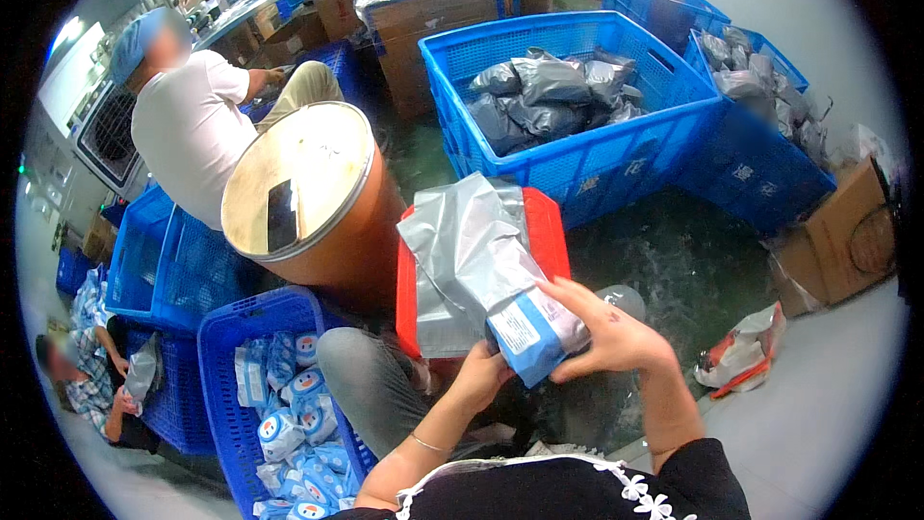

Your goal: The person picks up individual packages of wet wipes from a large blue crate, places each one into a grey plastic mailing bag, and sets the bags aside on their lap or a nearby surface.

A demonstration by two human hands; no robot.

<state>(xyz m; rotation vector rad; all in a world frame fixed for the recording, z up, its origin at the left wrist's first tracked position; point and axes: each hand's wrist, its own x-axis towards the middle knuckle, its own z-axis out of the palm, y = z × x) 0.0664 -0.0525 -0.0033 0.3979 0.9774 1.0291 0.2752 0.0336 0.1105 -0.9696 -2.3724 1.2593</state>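
Note:
A blue-and-white packet with a white label sticks out of the mouth of a silver-grey plastic mailing bag. The bag lies flat and creased over a red stool in front of me. My right hand is closed round the packet's right side, fingers on top and thumb near its lower corner. At the lower left corner, where bag mouth and packet meet, my left hand pinches the bag's edge; its fingertips are partly hidden. Left of my knee, a blue basket holds several similar packets.
A wooden-topped drum with a phone stands front left. Large blue crates hold filled grey bags. A co-worker sits beyond the drum; another person handles a grey bag at far left. Cardboard boxes stand right.

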